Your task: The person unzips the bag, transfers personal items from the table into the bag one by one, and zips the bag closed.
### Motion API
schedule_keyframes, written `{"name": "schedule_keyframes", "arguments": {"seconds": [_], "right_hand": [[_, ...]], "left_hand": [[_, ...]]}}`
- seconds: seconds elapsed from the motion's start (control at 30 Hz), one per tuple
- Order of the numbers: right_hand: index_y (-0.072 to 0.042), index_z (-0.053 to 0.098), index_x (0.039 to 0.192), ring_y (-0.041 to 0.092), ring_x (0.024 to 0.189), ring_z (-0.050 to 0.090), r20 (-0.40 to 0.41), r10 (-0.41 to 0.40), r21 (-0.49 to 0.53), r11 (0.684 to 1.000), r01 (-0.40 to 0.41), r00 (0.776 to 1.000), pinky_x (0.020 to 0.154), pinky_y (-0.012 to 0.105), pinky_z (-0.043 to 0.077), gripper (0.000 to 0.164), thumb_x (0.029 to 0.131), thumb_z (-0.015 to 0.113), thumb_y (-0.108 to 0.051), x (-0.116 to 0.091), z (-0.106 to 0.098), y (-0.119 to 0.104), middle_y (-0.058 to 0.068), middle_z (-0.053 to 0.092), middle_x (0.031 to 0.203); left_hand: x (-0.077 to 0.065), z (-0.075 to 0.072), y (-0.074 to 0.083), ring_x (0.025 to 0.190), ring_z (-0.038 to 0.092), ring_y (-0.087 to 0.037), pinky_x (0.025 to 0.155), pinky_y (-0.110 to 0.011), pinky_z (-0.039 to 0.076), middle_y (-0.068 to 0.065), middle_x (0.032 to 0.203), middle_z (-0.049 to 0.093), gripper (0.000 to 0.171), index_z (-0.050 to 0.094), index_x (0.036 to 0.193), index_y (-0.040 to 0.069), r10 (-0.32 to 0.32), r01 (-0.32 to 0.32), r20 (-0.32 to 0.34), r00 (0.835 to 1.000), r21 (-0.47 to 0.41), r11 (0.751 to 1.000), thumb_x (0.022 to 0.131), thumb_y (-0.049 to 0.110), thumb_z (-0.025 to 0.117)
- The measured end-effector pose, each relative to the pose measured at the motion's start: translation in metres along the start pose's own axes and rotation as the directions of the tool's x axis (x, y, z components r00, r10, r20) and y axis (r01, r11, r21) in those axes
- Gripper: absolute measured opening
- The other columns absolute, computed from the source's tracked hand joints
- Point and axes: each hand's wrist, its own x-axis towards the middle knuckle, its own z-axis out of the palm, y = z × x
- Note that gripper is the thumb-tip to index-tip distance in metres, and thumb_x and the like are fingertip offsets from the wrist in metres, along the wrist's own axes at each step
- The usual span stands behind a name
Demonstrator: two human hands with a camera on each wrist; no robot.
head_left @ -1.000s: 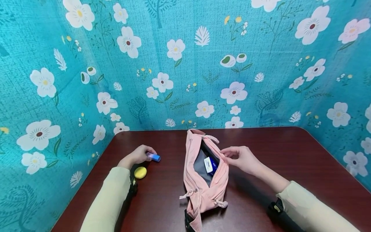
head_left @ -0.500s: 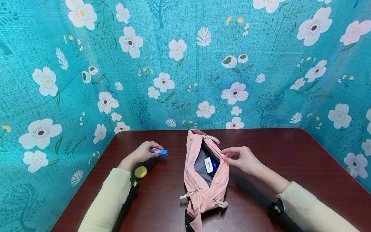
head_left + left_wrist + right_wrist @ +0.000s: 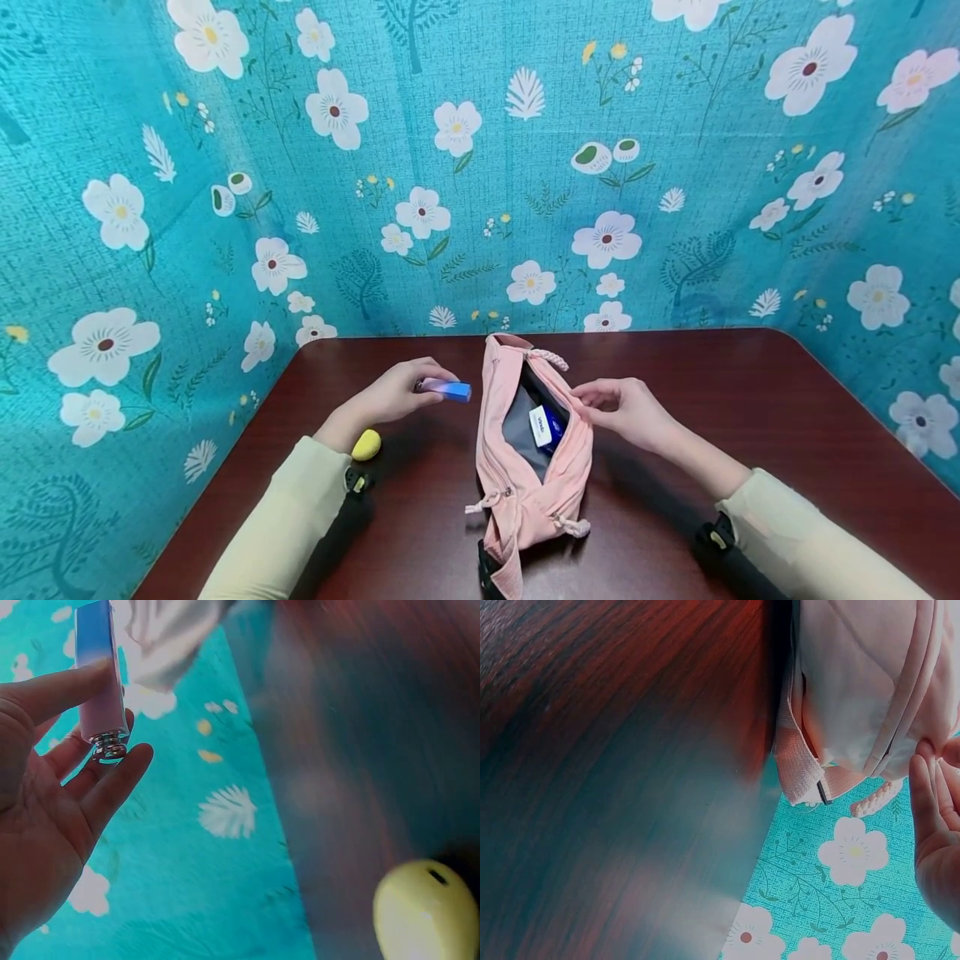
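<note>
A slim, square pink-to-blue tube (image 3: 447,388) with a silvery knobbed end is pinched between the thumb and fingers of my left hand (image 3: 393,392), held above the table just left of the bag. The left wrist view shows the tube (image 3: 100,682) with its blue end up. The pink waist bag (image 3: 491,442) lies with its main pocket unzipped and its grey lining showing. Inside are a white-labelled item (image 3: 539,427) and a dark blue packet (image 3: 555,431). My right hand (image 3: 630,411) pinches the right edge of the bag's opening; the right wrist view shows those fingertips (image 3: 924,765) on the fabric.
A smooth yellow rounded object (image 3: 367,446) with a small dark slot sits on the dark red-brown table (image 3: 720,392), near my left wrist. A black buckle (image 3: 487,571) hangs from the bag's near end. Flowered turquoise cloth (image 3: 480,208) rises behind the table.
My left hand has lifted the tube and carried it rightward to near the bag's left side. My right hand keeps its pinch on the bag's edge, and the bag stays in place.
</note>
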Motion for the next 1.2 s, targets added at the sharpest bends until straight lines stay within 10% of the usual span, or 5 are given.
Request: {"name": "schedule_keyframes", "arguments": {"seconds": [0.47,1.2], "right_hand": [[-0.015,0.067,0.101,0.009,0.066,0.059,0.006,0.023,-0.009,1.0,-0.023,1.0,0.056,0.026,0.047,0.025,0.077,0.071,-0.023,-0.002,0.0,-0.002,-0.008,0.063,0.075],[-0.004,0.066,0.101,0.019,0.066,0.06,0.008,0.038,0.006,0.999,-0.038,0.999,0.057,0.029,0.049,0.024,0.078,0.069,-0.01,0.001,-0.002,-0.019,0.004,0.064,0.075]], "left_hand": [[0.01,-0.001,0.047,0.087,0.05,-0.006,0.071,-0.027,0.048,0.01,0.1,0.055,0.034,0.063,0.113,0.021,0.19,-0.19,-0.01,0.982,-0.02,0.982,0.08,0.014,0.068],[0.043,0.027,0.057,0.084,0.05,-0.007,0.073,-0.03,0.046,0.009,0.1,0.059,0.027,0.064,0.107,0.014,0.225,-0.224,0.035,0.974,-0.05,0.973,0.081,0.013,0.067]]}}
